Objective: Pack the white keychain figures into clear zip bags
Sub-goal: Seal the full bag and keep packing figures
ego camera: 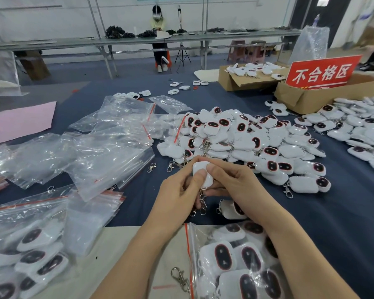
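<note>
A white keychain figure (198,166) sat at centre, just above the near part of the blue table (343,223), pinched between both hands. The left hand (177,195) curled round it with the thumb pressed on its face; the right hand (233,182) gripped its right edge, thumb on top. Its metal chain (202,201) hung below. Just beyond lay a pile of figures (246,137). Empty zip bags (108,143) were spread to the left, and a filled zip bag (191,234) lay nearest, under the right forearm. A red sign (322,72) stood in a cardboard box far right.
</note>
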